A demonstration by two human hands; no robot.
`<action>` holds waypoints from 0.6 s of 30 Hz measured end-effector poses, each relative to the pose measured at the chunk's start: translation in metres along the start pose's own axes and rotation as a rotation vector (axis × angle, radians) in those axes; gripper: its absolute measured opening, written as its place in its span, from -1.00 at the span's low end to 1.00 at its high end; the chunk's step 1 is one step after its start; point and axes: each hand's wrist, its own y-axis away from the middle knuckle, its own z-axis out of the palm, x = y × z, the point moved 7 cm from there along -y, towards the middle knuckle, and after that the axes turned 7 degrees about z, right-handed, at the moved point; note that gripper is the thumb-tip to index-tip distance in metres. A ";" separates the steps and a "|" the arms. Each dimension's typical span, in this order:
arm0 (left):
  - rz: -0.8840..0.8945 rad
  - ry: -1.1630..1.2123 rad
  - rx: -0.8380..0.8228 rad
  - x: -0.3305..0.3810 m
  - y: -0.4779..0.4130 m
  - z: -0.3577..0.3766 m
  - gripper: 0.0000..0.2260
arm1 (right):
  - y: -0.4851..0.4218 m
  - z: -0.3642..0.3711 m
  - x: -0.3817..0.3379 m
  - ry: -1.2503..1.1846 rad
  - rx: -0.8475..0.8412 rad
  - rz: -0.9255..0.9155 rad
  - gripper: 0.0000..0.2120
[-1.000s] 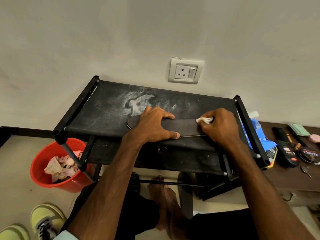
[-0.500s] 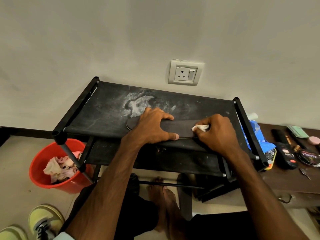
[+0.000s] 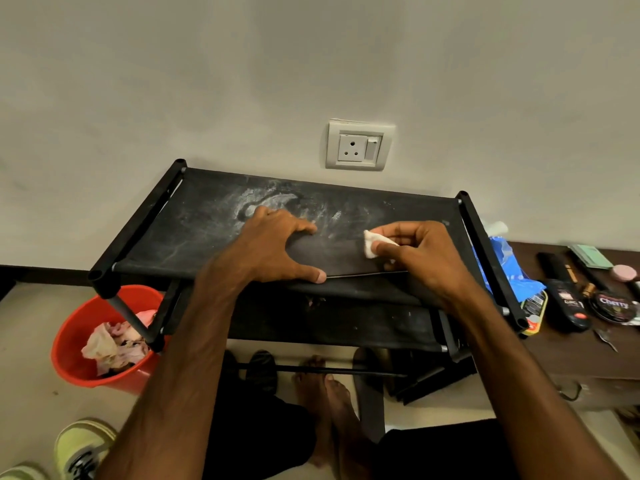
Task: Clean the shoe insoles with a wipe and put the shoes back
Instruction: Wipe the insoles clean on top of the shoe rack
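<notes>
Holding the insole down, wipe in my other hand

My left hand clamps the dark insole across its width, thumb on the near edge and fingers arched over the far one; it lies flat on the dusty top shelf of the black shoe rack. My right hand pinches a small white wipe between thumb and fingertips over the insole's right part; I cannot tell whether it touches. A red bucket of crumpled wipes stands on the floor to the left, yellow-green shoes nearer me, and a polish tin sits on the desk to the right
</notes>
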 end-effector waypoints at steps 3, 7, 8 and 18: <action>0.000 0.014 -0.003 -0.002 0.002 -0.001 -0.25 | 0.000 -0.001 -0.002 -0.096 -0.028 0.023 -0.84; 0.011 0.029 0.038 -0.002 0.001 -0.001 -0.27 | 0.001 -0.005 -0.003 -0.098 -0.053 0.015 -0.83; 0.020 0.025 0.053 0.000 0.000 0.000 -0.28 | 0.002 -0.006 -0.003 -0.085 -0.066 0.009 -0.83; 0.065 -0.006 0.084 0.030 -0.016 0.018 -0.16 | -0.004 -0.025 0.001 0.473 0.161 -0.119 -0.83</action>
